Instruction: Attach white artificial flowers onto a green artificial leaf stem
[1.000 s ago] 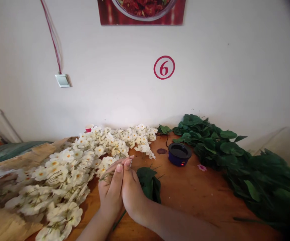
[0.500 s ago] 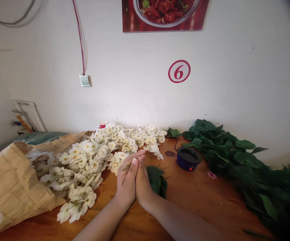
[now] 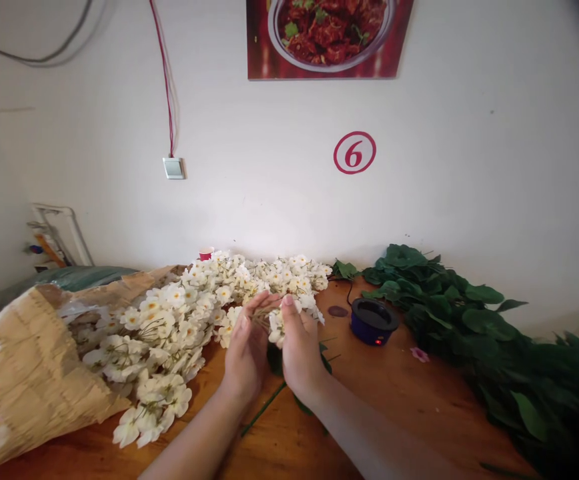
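Left side of the table: we note torn brown paper, with a broad heap of white flowers spilling from its mouth toward the far edge, a red cup behind them by the wall. The heap is large and loose, so on our reading most of the flowers are unworked. Mid-table, the left hand is cupped and loosely open, fingers stretched toward the far edge. Between the hands sits a small white bunch, its thin stems partly hidden; we judge this piece in progress. Below it, a green stem slants toward the near edge, and dark leaves show in the gap; we see no clear join between bunch and stem. The right hand is half curled, thumb up beside the bunch; whether it grips, we cannot tell. Right of that, a dark blue pot with its red light lit, apart from both hands, then a stray pink flower. Along the right edge, a long pile of green leaves, apparently unused stock. We can pick out no completed piece.
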### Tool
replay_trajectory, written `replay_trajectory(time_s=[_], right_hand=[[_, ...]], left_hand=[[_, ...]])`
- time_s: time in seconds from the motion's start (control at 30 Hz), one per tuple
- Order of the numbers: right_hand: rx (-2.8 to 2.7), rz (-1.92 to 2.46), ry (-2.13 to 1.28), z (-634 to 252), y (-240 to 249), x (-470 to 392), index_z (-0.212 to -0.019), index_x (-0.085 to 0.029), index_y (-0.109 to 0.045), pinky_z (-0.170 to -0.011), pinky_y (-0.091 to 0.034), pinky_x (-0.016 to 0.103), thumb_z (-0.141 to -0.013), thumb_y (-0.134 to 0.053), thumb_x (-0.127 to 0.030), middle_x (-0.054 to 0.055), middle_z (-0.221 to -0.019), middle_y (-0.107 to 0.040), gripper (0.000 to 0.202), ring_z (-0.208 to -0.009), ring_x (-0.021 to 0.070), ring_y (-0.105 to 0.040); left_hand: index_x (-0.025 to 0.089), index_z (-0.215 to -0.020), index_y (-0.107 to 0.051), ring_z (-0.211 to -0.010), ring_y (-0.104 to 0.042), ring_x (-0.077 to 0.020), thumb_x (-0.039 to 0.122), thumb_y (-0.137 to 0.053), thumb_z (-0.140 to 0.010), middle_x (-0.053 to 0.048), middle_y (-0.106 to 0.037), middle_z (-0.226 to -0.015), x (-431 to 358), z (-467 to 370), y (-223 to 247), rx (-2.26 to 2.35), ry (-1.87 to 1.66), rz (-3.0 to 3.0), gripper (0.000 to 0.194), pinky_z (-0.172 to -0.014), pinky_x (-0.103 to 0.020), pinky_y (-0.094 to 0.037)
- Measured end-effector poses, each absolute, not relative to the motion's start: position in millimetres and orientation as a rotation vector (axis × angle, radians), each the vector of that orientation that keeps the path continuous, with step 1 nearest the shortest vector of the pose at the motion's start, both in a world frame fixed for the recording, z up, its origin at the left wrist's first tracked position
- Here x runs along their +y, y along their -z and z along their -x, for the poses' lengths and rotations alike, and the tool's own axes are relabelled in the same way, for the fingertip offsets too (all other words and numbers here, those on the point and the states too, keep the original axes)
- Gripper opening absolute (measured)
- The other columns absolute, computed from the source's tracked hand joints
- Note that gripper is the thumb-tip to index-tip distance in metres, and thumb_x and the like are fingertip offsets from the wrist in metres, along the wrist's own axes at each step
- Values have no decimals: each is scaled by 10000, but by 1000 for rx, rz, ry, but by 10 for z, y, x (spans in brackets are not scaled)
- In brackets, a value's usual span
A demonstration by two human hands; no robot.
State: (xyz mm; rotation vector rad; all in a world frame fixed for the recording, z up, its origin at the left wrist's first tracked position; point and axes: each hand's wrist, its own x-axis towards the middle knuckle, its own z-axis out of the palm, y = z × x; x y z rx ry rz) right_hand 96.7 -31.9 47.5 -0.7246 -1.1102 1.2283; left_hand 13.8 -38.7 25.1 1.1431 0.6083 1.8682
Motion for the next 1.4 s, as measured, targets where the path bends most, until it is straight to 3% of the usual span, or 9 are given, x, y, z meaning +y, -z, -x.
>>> replay_trajectory(time_s=[0.07, 0.13, 0.23, 0.37, 0.5, 0.67, 1.0, 1.4], right_hand=[[-1137, 717, -1206, -1074, -580, -263, -594, -206, -428, -420, -247, 227, -882, -506, -617, -59, -495, -364, 508, -445, 86, -318], [-1135, 732, -1176, -1192, -683, -192, -576, -219, -376, -405, -228, 232, -866, -514, -636, -69, -476, -326, 527, -425, 82, -283], [-1155, 765, -1108, -1341, -762, -47, -561, -231, -291, -400, -195, 242, -840, -557, -640, -79, -470, -261, 562, -419, 79, -236], [-1417, 781, -1180, -1417, -704, 143, -545, -231, -251, -413, -159, 256, -829, -581, -636, -81, -467, -213, 594, -420, 74, -188], [-1585, 768, -1224, -1404, -633, 187, -531, -222, -277, -428, -138, 263, -839, -570, -633, -74, -462, -229, 591, -436, 75, -183], [-1672, 683, -1264, -1391, -668, 95, -533, -202, -362, -432, -154, 251, -875, -556, -583, -71, -466, -274, 547, -437, 69, -201], [-1723, 749, -1233, -1435, -654, 159, -575, -192, -435, -449, -214, 240, -855, -571, -591, -53, -497, -351, 506, -461, 81, -292], [-1842, 840, -1100, -1491, -704, 174, -578, -210, -331, -436, -160, 245, -863, -541, -623, -68, -502, -263, 544, -459, 74, -239]], left_hand=[[172, -1039, -644, -917, -644, -212, 421, -522, -859, -105, -656, -983, -334, -68, -295, 495, -1885, -874, 331, -853, -364, -524], [172, -919, -628, -745, -591, -160, 313, -559, -805, -48, -585, -815, -299, 18, -353, 337, -1795, -670, 194, -745, -312, -511], [167, -809, -565, -642, -494, -124, 180, -551, -726, -15, -487, -730, -291, 135, -428, 117, -1646, -499, 85, -666, -277, -467], [169, -708, -454, -606, -425, -112, 118, -522, -634, -3, -412, -695, -342, 195, -489, -58, -1511, -437, 113, -616, -260, -417], [179, -702, -417, -603, -420, -122, 168, -526, -621, -18, -428, -720, -394, 183, -511, -48, -1400, -461, 136, -600, -278, -397], [175, -754, -479, -661, -484, -149, 237, -543, -630, -59, -517, -812, -395, 187, -481, 11, -1333, -501, 153, -606, -291, -396], [173, -809, -563, -670, -502, -163, 428, -522, -779, -95, -571, -902, -393, 170, -483, 59, -1282, -540, 260, -602, -306, -398], [177, -825, -562, -747, -535, -192, 511, -422, -889, -95, -578, -891, -388, 160, -494, 82, -1328, -555, 368, -607, -307, -410]])
